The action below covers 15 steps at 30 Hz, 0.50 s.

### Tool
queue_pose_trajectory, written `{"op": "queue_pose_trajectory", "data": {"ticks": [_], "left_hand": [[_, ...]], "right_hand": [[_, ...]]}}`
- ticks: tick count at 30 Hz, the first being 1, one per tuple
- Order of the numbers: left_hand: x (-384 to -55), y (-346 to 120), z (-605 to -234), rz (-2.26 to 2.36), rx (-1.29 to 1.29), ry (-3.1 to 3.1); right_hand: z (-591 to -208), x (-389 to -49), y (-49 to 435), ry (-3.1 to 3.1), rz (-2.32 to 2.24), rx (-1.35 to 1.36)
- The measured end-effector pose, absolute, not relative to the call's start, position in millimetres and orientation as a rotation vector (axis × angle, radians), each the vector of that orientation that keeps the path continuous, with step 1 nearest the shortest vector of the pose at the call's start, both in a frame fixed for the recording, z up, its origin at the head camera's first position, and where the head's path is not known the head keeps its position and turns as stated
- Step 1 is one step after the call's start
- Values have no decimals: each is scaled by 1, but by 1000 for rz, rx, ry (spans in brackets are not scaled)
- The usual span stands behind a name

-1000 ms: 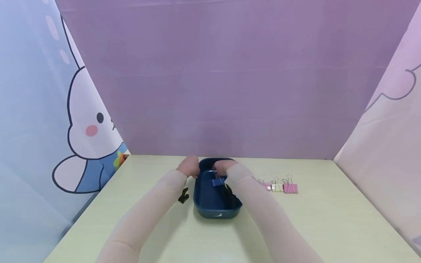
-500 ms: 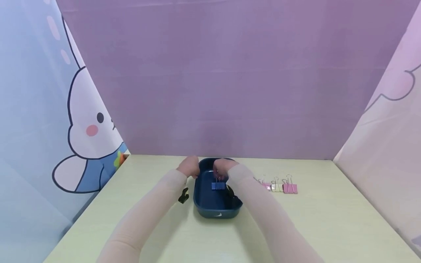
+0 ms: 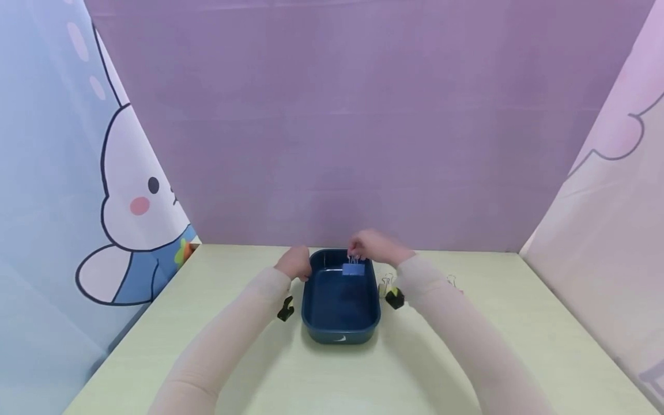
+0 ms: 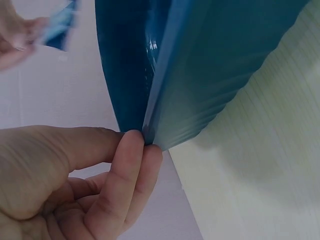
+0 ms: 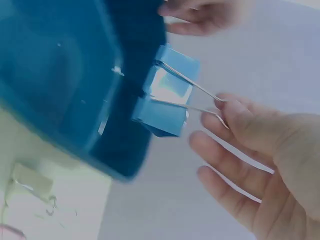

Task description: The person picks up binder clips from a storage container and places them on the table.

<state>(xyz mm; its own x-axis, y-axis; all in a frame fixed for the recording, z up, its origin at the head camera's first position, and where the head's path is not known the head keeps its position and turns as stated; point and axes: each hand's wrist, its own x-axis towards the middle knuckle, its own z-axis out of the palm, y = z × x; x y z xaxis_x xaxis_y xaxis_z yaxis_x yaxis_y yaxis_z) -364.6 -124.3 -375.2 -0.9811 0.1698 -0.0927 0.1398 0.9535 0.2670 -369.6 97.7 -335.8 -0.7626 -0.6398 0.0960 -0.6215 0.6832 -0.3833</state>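
A blue rectangular tray (image 3: 339,308) stands on the table, with nothing lying on its visible floor. At its far left corner my left hand (image 3: 294,263) pinches the rim; thumb and fingertips (image 4: 131,145) meet there in the left wrist view. My right hand (image 3: 380,246), above the tray's far right corner, holds a blue binder clip (image 3: 354,269) by its wire handles. In the right wrist view, thumb and forefinger pinch the handle ends, and the body of the clip (image 5: 167,95) overlaps the tray's edge.
A pale yellow binder clip (image 5: 32,179) and a pink one (image 5: 11,233) lie right of the tray, partly hidden by the right sleeve (image 3: 425,282) in the head view. A purple backdrop (image 3: 332,144) rises behind the table (image 3: 332,380).
My right hand has lifted the blue binder clip up from inside the tray, moving back and to the right. My left hand keeps its grip on the rim.
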Motion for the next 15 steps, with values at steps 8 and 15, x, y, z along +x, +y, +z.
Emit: {"op": "queue_pose_trajectory", "data": {"ticks": [8,15], "left_hand": [[-365,-123,-375,375,234,2993],[-368,-122,-374,380,239,2983]], "right_hand": [[-316,-344,170,3011,-837,-1014],[-313,-329,243,3232,-721,-850]]}}
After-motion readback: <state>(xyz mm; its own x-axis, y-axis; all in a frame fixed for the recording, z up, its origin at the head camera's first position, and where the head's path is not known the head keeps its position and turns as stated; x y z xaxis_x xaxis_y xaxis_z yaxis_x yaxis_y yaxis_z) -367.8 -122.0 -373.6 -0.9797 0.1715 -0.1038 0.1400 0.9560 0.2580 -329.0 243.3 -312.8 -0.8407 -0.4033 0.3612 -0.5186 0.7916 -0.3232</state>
